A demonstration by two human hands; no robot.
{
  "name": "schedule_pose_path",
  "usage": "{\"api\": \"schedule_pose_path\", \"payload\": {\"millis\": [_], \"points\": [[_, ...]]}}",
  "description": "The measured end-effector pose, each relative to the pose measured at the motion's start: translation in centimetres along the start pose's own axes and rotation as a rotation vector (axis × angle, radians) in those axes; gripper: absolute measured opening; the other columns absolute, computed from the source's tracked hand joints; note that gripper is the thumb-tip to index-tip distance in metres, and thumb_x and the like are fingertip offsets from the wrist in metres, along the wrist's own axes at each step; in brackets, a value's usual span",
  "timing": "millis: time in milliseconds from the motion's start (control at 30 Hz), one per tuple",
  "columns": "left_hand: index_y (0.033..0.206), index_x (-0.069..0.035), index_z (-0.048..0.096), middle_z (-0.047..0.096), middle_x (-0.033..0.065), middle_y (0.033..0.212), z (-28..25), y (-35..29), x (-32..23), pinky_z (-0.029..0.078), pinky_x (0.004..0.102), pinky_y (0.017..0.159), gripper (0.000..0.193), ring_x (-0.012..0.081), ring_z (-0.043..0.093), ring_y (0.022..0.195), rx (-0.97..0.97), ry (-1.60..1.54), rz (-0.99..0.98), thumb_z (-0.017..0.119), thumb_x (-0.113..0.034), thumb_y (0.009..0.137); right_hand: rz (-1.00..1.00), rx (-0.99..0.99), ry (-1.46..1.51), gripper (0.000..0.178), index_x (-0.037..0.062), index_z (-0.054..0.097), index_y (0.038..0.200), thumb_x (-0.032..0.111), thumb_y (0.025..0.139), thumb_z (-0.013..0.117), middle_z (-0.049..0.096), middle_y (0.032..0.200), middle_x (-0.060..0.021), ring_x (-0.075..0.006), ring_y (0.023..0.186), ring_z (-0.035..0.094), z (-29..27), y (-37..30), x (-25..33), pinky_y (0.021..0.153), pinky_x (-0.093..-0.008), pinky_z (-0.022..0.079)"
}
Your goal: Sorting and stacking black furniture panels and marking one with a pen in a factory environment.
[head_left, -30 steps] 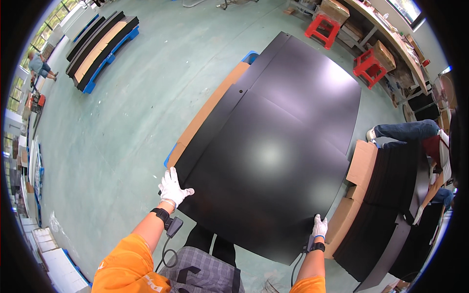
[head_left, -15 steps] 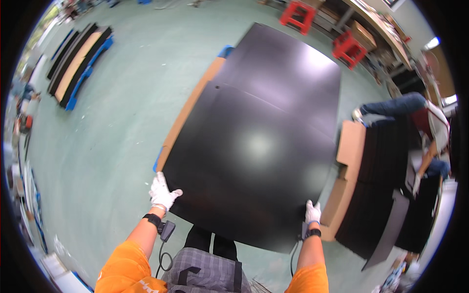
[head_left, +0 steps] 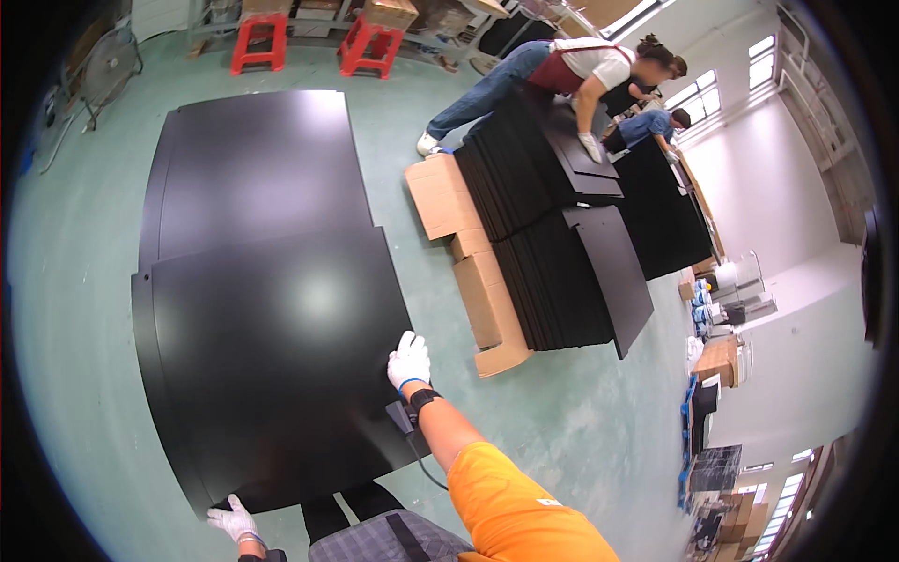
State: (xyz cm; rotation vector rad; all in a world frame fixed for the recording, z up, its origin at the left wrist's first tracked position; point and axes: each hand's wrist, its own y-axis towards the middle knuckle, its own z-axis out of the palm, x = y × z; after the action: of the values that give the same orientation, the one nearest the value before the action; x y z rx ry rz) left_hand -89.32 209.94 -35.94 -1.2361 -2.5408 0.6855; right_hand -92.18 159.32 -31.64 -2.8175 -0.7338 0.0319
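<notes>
Large glossy black panels lie low over the floor on my left. The near black panel (head_left: 281,365) overlaps a far black panel (head_left: 262,178), and a thin strip of another dark sheet shows along their left side. My left hand (head_left: 234,520), in a white glove, grips the near panel's near left corner, its fingers partly hidden by the edge. On the panel's right edge, my right hand (head_left: 409,361), also gloved in white, closes around the rim; its fingertips are only partly visible. A dark device is strapped at my right wrist.
To the right, a stack of black panels (head_left: 552,281) stands on edge over brown cardboard (head_left: 482,300). A person in a maroon apron (head_left: 565,72) bends over it, with other people behind. Red stools (head_left: 371,47) stand at the back, near a floor fan (head_left: 108,70).
My view has swung right, so the panels appear farther left and more of the co-workers shows. Both my hands stay at the near panel's edges, the right one now farther up its side.
</notes>
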Motion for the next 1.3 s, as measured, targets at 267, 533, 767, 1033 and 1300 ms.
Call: {"api": "schedule_pose_path", "payload": {"millis": [267, 533, 767, 1033, 1300], "points": [[0.121, 0.004, 0.053, 0.060, 0.0144, 0.119, 1.9, 5.1, 1.7, 0.051, 0.0386, 0.084, 0.053, 0.0288, 0.061, 0.098, 0.332, -0.968, -0.212, 0.062, -0.037, 0.088, -0.154, 0.082, 0.060, 0.071, 0.0035, 0.028, 0.140, 0.032, 0.083, 0.060, 0.034, 0.137, -0.0231, -0.0392, 0.116, 0.046, -0.1, -0.8, -1.4, 0.096, -0.0479, 0.041], [0.100, 0.004, 0.063, 0.065, 0.0125, 0.094, 2.4, 8.6, 4.2, 0.049, 0.0397, 0.076, 0.038, 0.0289, 0.059, 0.081, 0.424, -0.898, -0.065, 0.057, -0.032, 0.088, -0.159, 0.242, 0.249, 0.069, 0.0062, 0.029, 0.141, 0.040, 0.087, 0.053, 0.038, 0.138, -0.0185, -0.0373, 0.122, 0.045, -1.1, -1.8, -5.1, 0.100, -0.0493, 0.039], [0.103, -0.001, 0.068, 0.067, 0.0208, 0.103, -2.7, 2.8, 2.4, 0.048, 0.0387, 0.086, 0.051, 0.0298, 0.063, 0.094, 0.338, -0.080, 0.384, 0.062, -0.048, 0.084, -0.223, 0.544, 0.281, 0.053, 0.0043, 0.056, 0.123, 0.043, 0.093, 0.037, 0.056, 0.127, -0.0188, -0.0364, 0.119, 0.050, -1.7, -5.7, -14.3, 0.102, -0.0428, 0.038], [0.095, 0.004, 0.063, 0.064, 0.0184, 0.091, -0.3, 6.2, 0.0, 0.047, 0.0413, 0.074, 0.037, 0.0321, 0.058, 0.080, 0.203, -0.125, 0.570, 0.054, -0.031, 0.088, 0.067, 0.576, 0.260, 0.055, 0.0049, 0.063, 0.115, 0.048, 0.091, 0.038, 0.058, 0.122, -0.0191, -0.0360, 0.118, 0.052, -0.2, -18.1, -31.4, 0.100, -0.0432, 0.039], [0.077, 0.007, 0.058, 0.062, 0.0237, 0.074, -0.9, 3.0, 0.9, 0.045, 0.0453, 0.066, 0.032, 0.0376, 0.061, 0.071, 0.098, 0.116, 1.050, 0.052, -0.024, 0.080, 0.150, 0.842, 0.190, 0.057, 0.0068, 0.063, 0.116, 0.052, 0.090, 0.041, 0.062, 0.117, -0.0184, -0.0346, 0.112, 0.057, 1.6, -30.7, -38.0, 0.092, -0.0426, 0.045]]}}
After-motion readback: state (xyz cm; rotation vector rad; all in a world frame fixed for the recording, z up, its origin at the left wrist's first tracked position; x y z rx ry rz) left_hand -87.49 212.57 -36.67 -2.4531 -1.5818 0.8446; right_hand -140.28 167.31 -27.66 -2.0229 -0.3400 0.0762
